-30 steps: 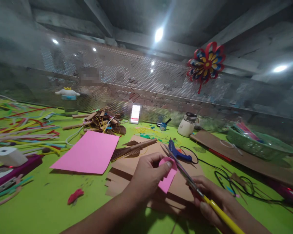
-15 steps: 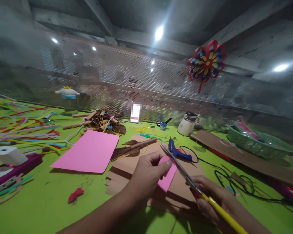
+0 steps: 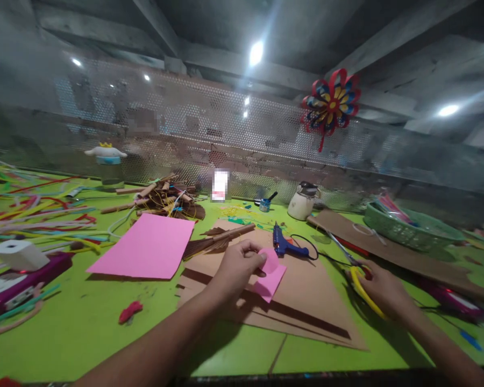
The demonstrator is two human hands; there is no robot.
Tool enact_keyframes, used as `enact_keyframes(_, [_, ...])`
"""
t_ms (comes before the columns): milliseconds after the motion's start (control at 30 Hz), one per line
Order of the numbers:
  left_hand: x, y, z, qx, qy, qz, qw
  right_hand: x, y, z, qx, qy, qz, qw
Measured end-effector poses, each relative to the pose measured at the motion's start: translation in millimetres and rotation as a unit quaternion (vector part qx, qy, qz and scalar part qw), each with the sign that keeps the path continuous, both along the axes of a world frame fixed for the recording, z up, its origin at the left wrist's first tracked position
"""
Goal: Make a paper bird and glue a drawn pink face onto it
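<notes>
Between the thumb and fingers of my left hand (image 3: 242, 269) is a small piece of pink paper (image 3: 273, 280) with a rounded upper part. It hovers over brown cardboard sheets (image 3: 306, 295) on the green table. My right hand (image 3: 379, 285), out to the right, grips yellow-handled scissors (image 3: 361, 293) whose blades point away toward the back. A blue glue gun (image 3: 288, 246) lies on the cardboard beyond the pink piece. To the left rests a larger pink sheet (image 3: 147, 247), and a brown pleated paper fan with a rolled stick (image 3: 218, 239) lies behind my left hand.
Pipe cleaners (image 3: 32, 209) and a purple power strip (image 3: 28, 285) cover the left side. A heap of brown paper pieces (image 3: 165, 199), a cream jug (image 3: 302, 201) and a green basket (image 3: 411, 228) stand at the back. The glue gun's black cord (image 3: 331, 260) runs rightward.
My right hand has carried the scissors away from the pink paper to the right. My left hand still holds the small pink piece, now turned slightly. The view has shifted a little.
</notes>
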State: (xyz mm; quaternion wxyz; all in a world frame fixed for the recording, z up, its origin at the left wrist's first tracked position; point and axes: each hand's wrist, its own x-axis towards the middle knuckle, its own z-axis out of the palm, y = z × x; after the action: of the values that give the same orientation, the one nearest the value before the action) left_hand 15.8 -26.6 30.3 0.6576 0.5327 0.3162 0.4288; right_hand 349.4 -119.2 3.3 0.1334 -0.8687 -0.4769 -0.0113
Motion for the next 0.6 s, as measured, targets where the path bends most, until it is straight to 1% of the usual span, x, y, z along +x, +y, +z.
enact_keyframes(100, [-3,5,-2.2,0.001,0.026,-0.001,1.0,24,-1,-9.3,-0.062,-0.071,0.013,0.995])
enact_keyframes(167, [-5,9,-2.8,0.0,0.044,0.003,0.999,23,-2,-9.2,-0.073,-0.136,0.019,0.988])
enact_keyframes(200, [-6,11,-3.2,-0.003,0.054,0.005,0.999,17,-2,-7.1,-0.064,-0.163,0.03,0.984])
enact_keyframes(233, [-7,13,-3.7,-0.005,0.063,0.006,0.998,7,-2,-3.8,-0.043,-0.178,0.05,0.982])
enact_keyframes(267, [-8,15,-4.1,-0.007,0.074,0.006,0.997,-8,-1,0.4,-0.017,-0.177,0.085,0.98])
enact_keyframes(300, [-8,17,-4.3,-0.009,0.086,0.003,0.996,-26,1,4.9,0.014,-0.155,0.147,0.977])
enact_keyframes(333, [-8,19,-4.0,-0.01,0.099,-0.002,0.995,-46,4,9.5,0.047,-0.127,0.219,0.966])
enact_keyframes(367, [-8,21,-3.1,-0.011,0.113,-0.007,0.993,-67,7,13.6,0.076,-0.106,0.293,0.947])
enact_keyframes(400, [-8,23,-1.3,-0.01,0.128,-0.013,0.992,-87,11,17.0,0.089,-0.097,0.375,0.918])
enact_keyframes(433, [-8,25,1.3,-0.008,0.142,-0.018,0.99,-106,16,19.5,0.1,-0.1,0.431,0.891])
enact_keyframes(467, [-7,27,4.8,-0.004,0.155,-0.024,0.988,-123,21,20.8,0.101,-0.108,0.469,0.87])
enact_keyframes(500, [-7,29,9.1,0.001,0.165,-0.03,0.986,-136,26,21.1,0.096,-0.116,0.495,0.856])
enact_keyframes(533, [-7,30,13.7,0.007,0.173,-0.035,0.984,-146,31,20.3,0.088,-0.126,0.514,0.844])
enact_keyframes(600, [-8,30,22.4,0.02,0.178,-0.041,0.983,-158,39,16.4,0.074,-0.144,0.541,0.826])
